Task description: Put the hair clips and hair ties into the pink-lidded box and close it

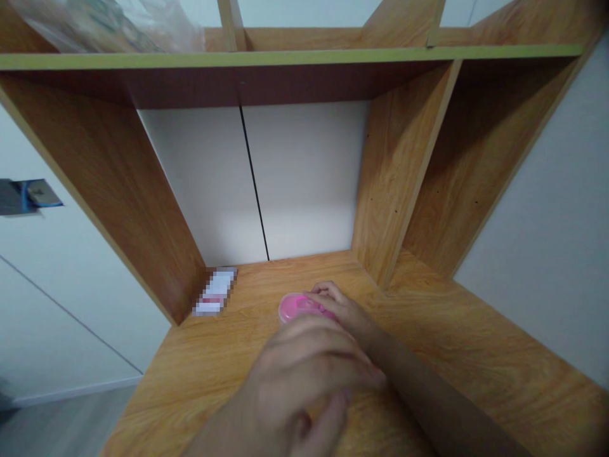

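Observation:
A small round pink container (292, 306) sits on the wooden desk (204, 368), towards the back of the middle bay. My right hand (340, 311) reaches in from the lower right and lies over the container's right side, fingers curled on it. My left hand (304, 374) hovers closer to me, above the desk, back of the hand up. Its fingers are pressed together and point right, with the thumb tucked underneath. Whatever is under those fingers is hidden.
A small white and red item (215, 292), blurred out, lies at the back left by the wooden side panel (128, 197). A black cable (254, 184) runs down the white back wall. A divider (404, 184) closes the bay's right side. A plastic bag (109, 25) lies on the shelf above.

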Demonstrator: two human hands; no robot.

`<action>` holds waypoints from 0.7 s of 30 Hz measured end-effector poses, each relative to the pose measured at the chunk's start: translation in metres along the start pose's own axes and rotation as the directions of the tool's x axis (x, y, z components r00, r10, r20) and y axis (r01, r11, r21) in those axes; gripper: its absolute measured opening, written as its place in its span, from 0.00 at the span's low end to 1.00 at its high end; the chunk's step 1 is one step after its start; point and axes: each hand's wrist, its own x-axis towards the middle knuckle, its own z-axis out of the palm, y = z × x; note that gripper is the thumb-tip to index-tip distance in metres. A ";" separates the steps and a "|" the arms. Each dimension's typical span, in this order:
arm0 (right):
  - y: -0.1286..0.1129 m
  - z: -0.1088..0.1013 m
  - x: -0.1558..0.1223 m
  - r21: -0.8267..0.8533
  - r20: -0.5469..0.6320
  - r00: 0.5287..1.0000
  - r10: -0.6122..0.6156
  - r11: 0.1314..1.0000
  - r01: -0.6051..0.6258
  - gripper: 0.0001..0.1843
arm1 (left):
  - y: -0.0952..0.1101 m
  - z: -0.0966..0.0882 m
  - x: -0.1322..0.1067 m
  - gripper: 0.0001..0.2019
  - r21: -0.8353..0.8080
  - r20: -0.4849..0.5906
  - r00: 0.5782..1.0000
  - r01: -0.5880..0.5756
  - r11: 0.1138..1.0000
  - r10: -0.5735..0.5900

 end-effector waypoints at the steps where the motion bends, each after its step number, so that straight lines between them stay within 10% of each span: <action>1: 0.001 0.001 -0.002 0.022 0.006 1.000 -0.023 0.999 0.023 0.35 | -0.022 0.002 0.003 0.13 0.039 -0.028 0.997 -0.071 0.997 0.072; 5: -0.002 0.004 -0.008 0.054 0.007 0.999 -0.034 0.998 0.033 0.35 | -0.113 0.018 -0.016 0.43 0.121 -0.218 0.969 0.144 0.982 -0.115; 8: -0.003 0.005 -0.010 0.094 0.000 0.999 -0.034 0.995 0.034 0.34 | -0.143 0.028 -0.037 0.56 -0.136 -0.057 0.941 0.324 0.936 -0.334; 12: 0.001 0.006 -0.013 0.088 -0.026 0.998 -0.060 0.994 0.062 0.32 | -0.134 0.031 -0.037 0.35 -0.233 -0.009 0.907 0.408 0.883 -0.422; 21: -0.007 0.004 -0.011 -0.315 -0.105 0.907 -0.407 0.879 0.358 0.22 | -0.122 0.030 -0.029 0.31 -0.098 -0.064 0.865 0.492 0.865 -0.498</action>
